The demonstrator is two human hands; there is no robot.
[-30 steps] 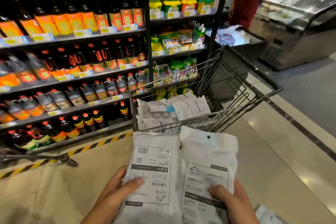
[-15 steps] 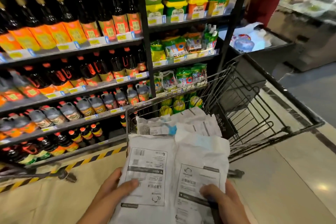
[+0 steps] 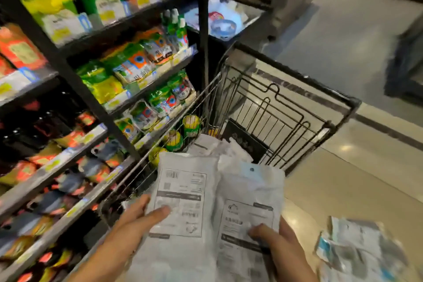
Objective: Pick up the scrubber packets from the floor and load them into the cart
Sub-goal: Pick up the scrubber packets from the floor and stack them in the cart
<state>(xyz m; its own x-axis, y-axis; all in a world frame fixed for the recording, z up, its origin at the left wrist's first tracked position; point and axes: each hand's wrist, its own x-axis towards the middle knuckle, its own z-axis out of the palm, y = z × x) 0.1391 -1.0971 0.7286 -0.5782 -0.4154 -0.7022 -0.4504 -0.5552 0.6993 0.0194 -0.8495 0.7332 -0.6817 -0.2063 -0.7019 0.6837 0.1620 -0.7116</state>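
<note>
Both hands grip white scrubber packets over the wire cart's [image 3: 286, 107] near edge: the left hand [image 3: 135, 220] one packet [image 3: 183, 190], the right hand [image 3: 272, 240] another [image 3: 249, 192]. More packets lie in the cart [image 3: 219, 146] and on the floor [image 3: 357, 252] at right.

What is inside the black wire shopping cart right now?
White scrubber packets lie piled in the black wire shopping cart. The two white packets held in front hide the basket's near part, so the pile's extent cannot be seen.

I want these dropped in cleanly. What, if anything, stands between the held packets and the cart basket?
Nothing visible. The left hand and right hand hold the two packets just above the cart rim; its top is open, with only earlier packets lying inside.
</note>
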